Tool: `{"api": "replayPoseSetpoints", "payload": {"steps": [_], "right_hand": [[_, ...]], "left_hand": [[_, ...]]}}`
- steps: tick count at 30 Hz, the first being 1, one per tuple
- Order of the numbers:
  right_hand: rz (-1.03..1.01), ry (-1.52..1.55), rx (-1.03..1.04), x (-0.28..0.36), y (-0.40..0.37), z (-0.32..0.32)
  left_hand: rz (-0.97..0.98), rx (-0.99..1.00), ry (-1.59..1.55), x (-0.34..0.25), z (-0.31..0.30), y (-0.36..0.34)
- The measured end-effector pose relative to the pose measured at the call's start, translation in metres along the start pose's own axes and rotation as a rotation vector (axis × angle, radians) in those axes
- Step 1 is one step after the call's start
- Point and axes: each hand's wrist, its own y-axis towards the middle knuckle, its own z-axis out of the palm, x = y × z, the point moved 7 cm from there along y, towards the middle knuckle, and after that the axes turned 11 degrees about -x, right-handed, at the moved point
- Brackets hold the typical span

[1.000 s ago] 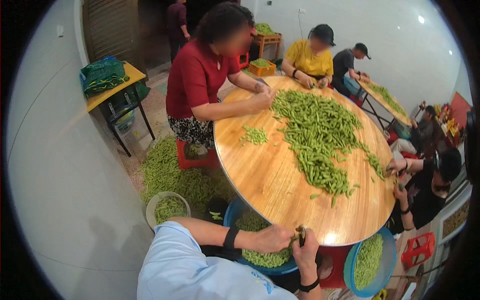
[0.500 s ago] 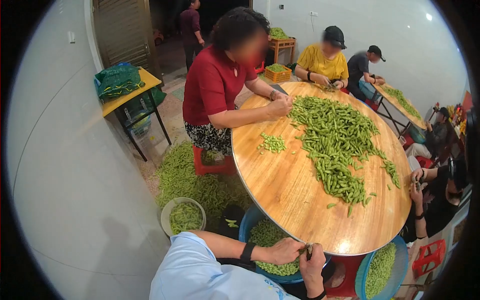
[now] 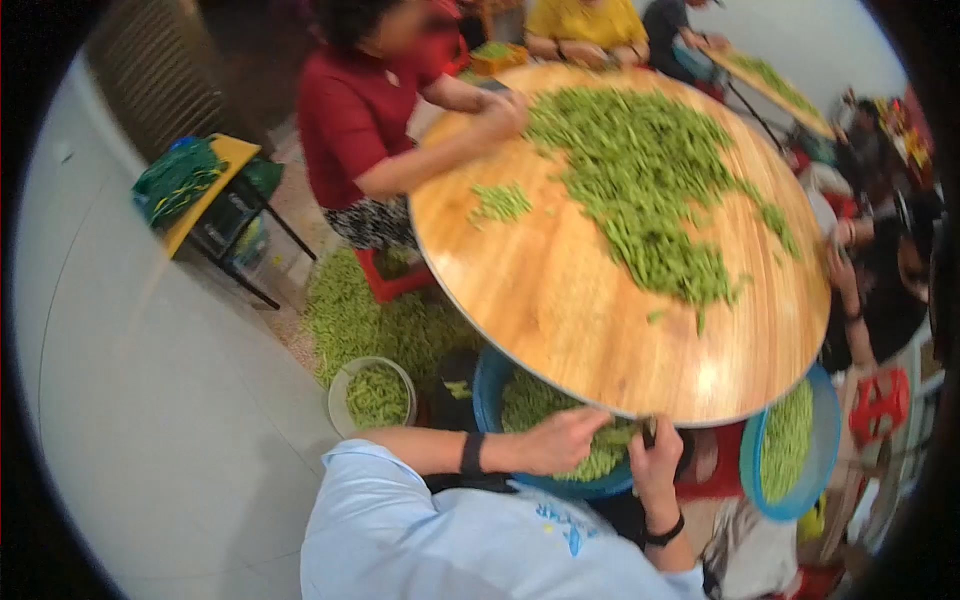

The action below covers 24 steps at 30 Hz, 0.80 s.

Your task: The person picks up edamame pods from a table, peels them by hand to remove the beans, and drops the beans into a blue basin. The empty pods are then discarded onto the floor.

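Just past the near edge of the round wooden table [image 3: 560, 310], my left hand [image 3: 562, 440] is closed over a blue tub [image 3: 487, 395] of green beans, its fingertips pinched on something too small to make out. To its right my right hand [image 3: 655, 462] is closed around a small dark object [image 3: 650, 432] near the table's rim. A small gap shows between the two hands. A large heap of green pods [image 3: 650, 190] lies on the table, with a small pile of shelled beans [image 3: 500, 202] to its left.
A person in red [image 3: 345, 120] sits at the table's left, one in yellow [image 3: 587, 25] at the far side, one in black [image 3: 875, 290] at the right. A white bucket [image 3: 345, 400], another blue tub [image 3: 830, 440] and a red stool [image 3: 880, 405] stand around.
The camera view has shifted, so the table appears higher in the picture. My hands have moved slightly apart, and more of my blue shirt shows.
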Motion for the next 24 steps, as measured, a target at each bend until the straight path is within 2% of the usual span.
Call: {"api": "replayPoseSetpoints", "payload": {"steps": [1, 2, 4, 6, 9, 11, 12, 13, 14, 15, 17, 20, 21, 22, 23, 24], "right_hand": [[0.077, 0.038, 0.032, -0.001, -0.002, -0.001], [0.055, 0.074, 0.019, 0.006, 0.000, 0.000], [0.144, 0.189, 0.048, 0.009, -0.004, 0.009], [0.161, 0.225, 0.042, 0.010, -0.001, 0.010], [0.184, 0.230, 0.060, 0.004, -0.003, 0.010], [0.158, 0.293, 0.196, 0.005, -0.007, 0.014], [0.071, 0.324, 0.189, 0.012, -0.007, 0.014], [0.083, 0.320, 0.178, 0.009, -0.006, 0.014], [0.030, 0.353, 0.195, 0.012, -0.005, 0.015], [-0.025, 0.388, 0.215, 0.015, -0.004, 0.016], [0.012, 0.403, 0.228, 0.017, -0.003, 0.016], [0.068, 0.473, 0.238, 0.018, 0.001, 0.014], [0.143, 0.469, 0.168, 0.012, 0.003, 0.009], [0.211, 0.464, 0.102, 0.006, 0.006, 0.004], [0.189, 0.466, -0.003, 0.004, 0.011, -0.004], [0.228, 0.452, -0.010, 0.001, 0.013, -0.010]], "left_hand": [[-0.238, 0.004, -0.174, -0.004, -0.010, 0.005], [-0.216, 0.021, -0.211, -0.013, -0.015, 0.011], [-0.192, 0.059, -0.269, -0.017, -0.015, 0.011], [-0.030, -0.001, -0.192, -0.022, -0.028, 0.011], [0.065, -0.137, 0.155, -0.023, -0.082, 0.013], [0.014, -0.184, 0.504, -0.005, -0.124, 0.009], [-0.177, -0.113, 0.735, 0.010, -0.143, 0.007], [-0.250, -0.014, 0.956, 0.021, -0.154, 0.008], [-0.182, 0.012, 1.131, 0.031, -0.162, 0.002], [-0.172, 0.021, 1.127, 0.030, -0.158, 0.010], [0.004, 0.043, 0.747, 0.015, -0.132, 0.036], [0.024, 0.219, 0.438, 0.006, -0.066, 0.065], [0.022, 0.294, 0.361, 0.004, -0.042, 0.070], [0.105, 0.317, 0.380, 0.004, -0.020, 0.075], [0.185, 0.340, 0.400, 0.009, 0.000, 0.076], [0.176, 0.319, 0.411, 0.018, 0.010, 0.076]]}}
